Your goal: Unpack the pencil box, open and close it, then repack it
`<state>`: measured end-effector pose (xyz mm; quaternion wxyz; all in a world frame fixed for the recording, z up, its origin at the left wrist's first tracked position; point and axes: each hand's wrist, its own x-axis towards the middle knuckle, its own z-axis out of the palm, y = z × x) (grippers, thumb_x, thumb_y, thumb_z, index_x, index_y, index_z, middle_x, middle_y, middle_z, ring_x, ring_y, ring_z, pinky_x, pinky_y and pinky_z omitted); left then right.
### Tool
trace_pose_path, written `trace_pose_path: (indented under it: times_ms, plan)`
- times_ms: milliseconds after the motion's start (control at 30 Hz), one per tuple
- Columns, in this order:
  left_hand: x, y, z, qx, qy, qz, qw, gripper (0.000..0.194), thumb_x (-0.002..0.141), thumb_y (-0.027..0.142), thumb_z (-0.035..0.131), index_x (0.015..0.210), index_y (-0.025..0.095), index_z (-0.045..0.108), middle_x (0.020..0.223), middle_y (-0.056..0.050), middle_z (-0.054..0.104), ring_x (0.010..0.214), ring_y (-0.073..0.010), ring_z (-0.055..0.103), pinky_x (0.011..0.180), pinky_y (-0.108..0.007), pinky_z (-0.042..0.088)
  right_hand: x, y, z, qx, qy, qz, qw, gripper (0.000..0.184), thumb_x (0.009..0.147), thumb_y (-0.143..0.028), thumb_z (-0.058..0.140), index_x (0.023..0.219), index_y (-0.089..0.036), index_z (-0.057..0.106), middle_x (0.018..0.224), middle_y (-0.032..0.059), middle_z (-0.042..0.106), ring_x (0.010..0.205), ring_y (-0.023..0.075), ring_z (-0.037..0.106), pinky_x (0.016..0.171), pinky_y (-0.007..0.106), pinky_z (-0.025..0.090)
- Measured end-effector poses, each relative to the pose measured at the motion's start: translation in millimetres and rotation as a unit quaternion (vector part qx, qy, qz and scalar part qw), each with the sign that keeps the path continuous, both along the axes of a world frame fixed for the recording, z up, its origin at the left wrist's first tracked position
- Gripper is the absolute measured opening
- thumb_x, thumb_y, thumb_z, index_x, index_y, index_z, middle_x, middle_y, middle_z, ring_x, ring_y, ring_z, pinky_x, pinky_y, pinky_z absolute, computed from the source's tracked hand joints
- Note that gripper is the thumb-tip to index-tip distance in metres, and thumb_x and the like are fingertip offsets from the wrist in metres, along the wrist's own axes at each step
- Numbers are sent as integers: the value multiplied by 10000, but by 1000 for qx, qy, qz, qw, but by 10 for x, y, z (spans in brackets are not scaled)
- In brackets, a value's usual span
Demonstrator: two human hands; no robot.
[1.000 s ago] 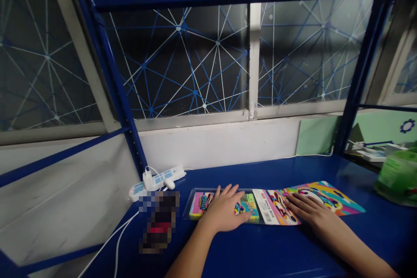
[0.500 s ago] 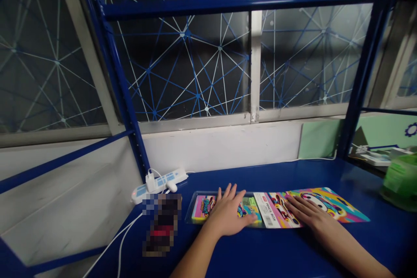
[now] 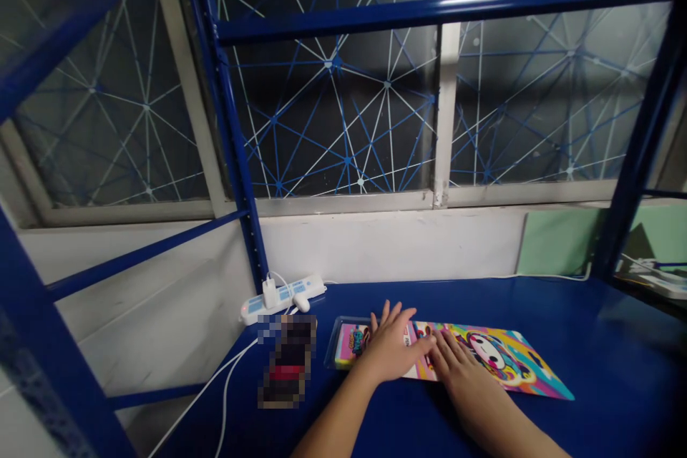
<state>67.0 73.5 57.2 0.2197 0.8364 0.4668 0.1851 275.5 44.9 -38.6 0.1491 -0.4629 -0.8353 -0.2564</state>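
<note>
I have both hands palm-down over a long, brightly printed pack lying on the blue surface (image 3: 400,418), its length running roughly along the far edge. Left hand (image 3: 394,347): fingers spread wide and nearly straight, laid across the middle of the pack, gripping nothing. Right hand (image 3: 464,376): fingers extended and close together, flat on the printed card (image 3: 529,361) just beside the left thumb, likewise without a grip; I cannot tell whether the two touch. The pack's clear plastic tray (image 3: 331,351) points toward the left edge of the surface, with a pink-and-yellow box (image 3: 348,345) inside, partly hidden by my left hand. The card, bearing a white-faced cartoon figure, slants toward the right edge. A white power strip (image 3: 287,295) sits at the far left corner, a charger (image 3: 269,293) plugged in; white cables (image 3: 224,390) trail near the left edge. A pixelated object (image 3: 290,365) lies between cables and tray, identity unreadable.
</note>
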Motion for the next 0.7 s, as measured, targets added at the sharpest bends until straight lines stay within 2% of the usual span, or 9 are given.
trace_pose_path:
  times_ms: [100,200,233,300,333,400,467,600,700]
  plan:
    - [-186,38,54,-5,-14,24,1000,691,911,716,395,1479,325,427,1644,-50,290,1548,-317,47,1211,-628,101,-68,-21,-17,0,3,-15,1000,730,702,3,460,1422,-81,540,1495,206,472,1350,385,489,1029,540,504]
    - [-509,102,111,9,-25,67,997,665,857,632,588,1414,276,524,1638,-91,298,1545,-347,-27,1200,-627,-76,87,-97,-14,-14,25,-45,999,750,744,26,384,1470,-132,488,1526,144,449,1375,311,479,1065,503,480]
    - [-618,129,123,8,-33,93,995,641,862,585,610,1395,235,547,1627,-133,310,1540,-372,-33,1189,-647,-78,163,-126,-14,-24,38,-60,997,761,754,31,362,1481,-166,475,1531,113,448,1381,289,475,1079,502,464]
    - [-789,186,129,3,-57,137,989,599,895,532,610,1387,197,548,1605,-177,335,1533,-411,20,1187,-672,7,307,-175,-15,-45,63,-88,993,788,760,38,334,1489,-235,460,1542,59,437,1397,261,458,1108,521,422]
    - [-839,213,123,-1,-74,151,986,554,916,501,611,1378,201,548,1582,-172,374,1519,-406,138,1189,-661,104,363,-190,-17,-52,72,-97,991,800,761,39,329,1491,-264,452,1548,39,427,1404,258,449,1117,538,402]
    - [-861,259,94,-8,-121,168,978,439,952,431,612,1334,221,564,1489,-130,487,1380,-337,437,1125,-587,353,434,-201,-22,-57,82,-105,989,809,771,35,327,1497,-305,429,1557,22,408,1408,267,443,1113,575,385]
    - [-804,291,49,-16,-179,182,967,343,971,375,607,1278,224,586,1367,-88,575,1162,-245,607,986,-482,516,461,-195,-27,-62,87,-106,989,801,787,25,330,1500,-330,416,1560,14,399,1407,279,442,1096,599,391]
    - [-624,344,-40,-29,-303,222,926,320,971,362,611,1252,210,596,1294,-84,613,1076,-223,643,911,-438,558,491,-202,0,-102,89,-104,985,866,741,48,330,1536,-295,354,1593,2,332,1461,254,344,1154,561,335]
    - [-539,373,-72,-50,-393,242,886,336,967,365,617,1259,201,590,1291,-85,613,1076,-228,644,908,-444,559,456,-265,136,-161,94,-122,975,888,700,-7,432,1563,-156,288,1627,67,244,1502,288,216,1203,526,258]
